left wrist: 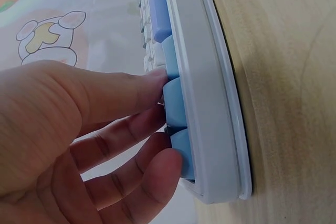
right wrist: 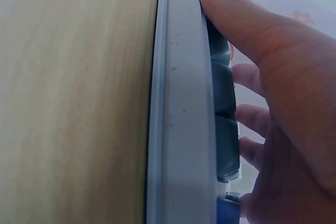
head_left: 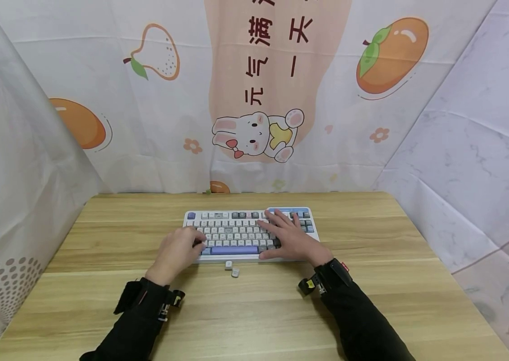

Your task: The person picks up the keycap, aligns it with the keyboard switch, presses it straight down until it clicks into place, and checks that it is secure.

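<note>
A white keyboard (head_left: 240,258) with white, grey and blue keys and a purple spacebar (head_left: 234,250) lies on the table. My left hand (head_left: 175,254) is at its lower left corner, fingers curled. In the left wrist view, thumb and forefinger come together on a keycap just behind the blue bottom-row keys (left wrist: 175,103); the fingers largely hide it. My right hand (head_left: 297,241) rests spread over the keyboard's right part, its thumb on the front edge. Two loose keycaps, one white (head_left: 228,265) and one greyish (head_left: 235,273), lie in front of the keyboard.
The wooden table (head_left: 254,316) reaches out on both sides of the keyboard. Behind it hangs a printed cloth (head_left: 168,110) with fruit and a rabbit. More cloth hangs at the left and right.
</note>
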The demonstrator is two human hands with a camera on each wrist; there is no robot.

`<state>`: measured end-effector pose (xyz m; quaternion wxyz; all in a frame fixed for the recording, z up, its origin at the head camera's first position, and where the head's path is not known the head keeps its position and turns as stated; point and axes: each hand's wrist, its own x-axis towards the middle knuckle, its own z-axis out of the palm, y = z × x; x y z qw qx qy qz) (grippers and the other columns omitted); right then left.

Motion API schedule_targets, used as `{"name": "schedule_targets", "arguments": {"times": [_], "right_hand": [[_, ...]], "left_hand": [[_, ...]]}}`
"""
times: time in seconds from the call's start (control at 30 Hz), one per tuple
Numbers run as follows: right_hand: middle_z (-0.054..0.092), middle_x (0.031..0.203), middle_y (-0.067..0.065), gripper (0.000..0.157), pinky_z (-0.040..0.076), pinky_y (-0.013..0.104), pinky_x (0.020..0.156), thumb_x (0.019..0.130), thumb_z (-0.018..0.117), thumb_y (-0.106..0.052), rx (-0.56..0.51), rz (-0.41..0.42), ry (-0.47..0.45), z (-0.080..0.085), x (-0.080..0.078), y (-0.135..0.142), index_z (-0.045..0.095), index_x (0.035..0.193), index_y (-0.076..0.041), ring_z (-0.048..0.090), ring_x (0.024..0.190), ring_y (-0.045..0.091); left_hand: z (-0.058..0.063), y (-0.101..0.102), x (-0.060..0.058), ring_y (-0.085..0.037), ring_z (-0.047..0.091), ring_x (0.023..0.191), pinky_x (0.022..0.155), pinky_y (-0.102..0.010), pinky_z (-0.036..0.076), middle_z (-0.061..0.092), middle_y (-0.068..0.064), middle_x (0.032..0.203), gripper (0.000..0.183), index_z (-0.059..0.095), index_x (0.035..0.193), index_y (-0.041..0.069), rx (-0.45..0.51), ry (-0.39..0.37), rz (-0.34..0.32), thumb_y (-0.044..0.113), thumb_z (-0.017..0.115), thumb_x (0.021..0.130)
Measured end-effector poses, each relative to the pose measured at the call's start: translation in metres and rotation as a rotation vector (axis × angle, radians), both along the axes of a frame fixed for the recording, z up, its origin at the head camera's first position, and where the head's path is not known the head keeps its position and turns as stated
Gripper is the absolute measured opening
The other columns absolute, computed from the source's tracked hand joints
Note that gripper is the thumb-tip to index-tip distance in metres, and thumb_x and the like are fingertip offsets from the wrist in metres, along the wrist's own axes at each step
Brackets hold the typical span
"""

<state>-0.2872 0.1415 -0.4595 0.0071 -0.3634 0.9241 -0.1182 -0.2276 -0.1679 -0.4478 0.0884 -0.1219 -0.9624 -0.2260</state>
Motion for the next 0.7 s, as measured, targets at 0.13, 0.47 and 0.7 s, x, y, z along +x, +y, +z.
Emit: {"name": "schedule_targets", "arguments": {"times": [0.13, 0.47, 0.7], "right_hand": [[0.02, 0.157, 0.01, 0.09, 0.005, 0.068, 0.104, 0.076, 0.056, -0.07, 0.001, -0.004, -0.003, -0.0002, 0.0001, -0.0005, 0.033, 0.149, -0.022, 0.009, 0.142, 0.033], [0.023, 0.156, 0.01, 0.088, 0.006, 0.069, 0.103, 0.076, 0.058, -0.068, -0.006, 0.009, 0.026, -0.0014, -0.0009, 0.0004, 0.035, 0.148, -0.022, 0.013, 0.141, 0.034], [0.021, 0.156, 0.01, 0.09, 0.006, 0.07, 0.103, 0.076, 0.057, -0.069, -0.001, 0.007, 0.014, -0.0002, -0.0012, -0.0001, 0.034, 0.148, -0.022, 0.011, 0.142, 0.034]], "left_hand": [[-0.0006, -0.0001, 0.0004, -0.013, 0.057, 0.07, 0.054, -0.03, 0.042, 0.067, -0.001, 0.088, 0.011, 0.076, 0.09, 0.012, 0.005, -0.005, 0.003, 0.015, 0.074, 0.079], [0.0012, 0.0022, 0.0019, -0.016, 0.061, 0.076, 0.056, -0.032, 0.045, 0.068, -0.003, 0.092, 0.012, 0.076, 0.091, 0.014, -0.015, -0.005, 0.016, 0.014, 0.072, 0.08], [0.0015, 0.0014, 0.0007, -0.016, 0.058, 0.075, 0.058, -0.033, 0.044, 0.069, -0.002, 0.093, 0.011, 0.074, 0.091, 0.013, -0.004, -0.029, 0.026, 0.014, 0.072, 0.08]]}}
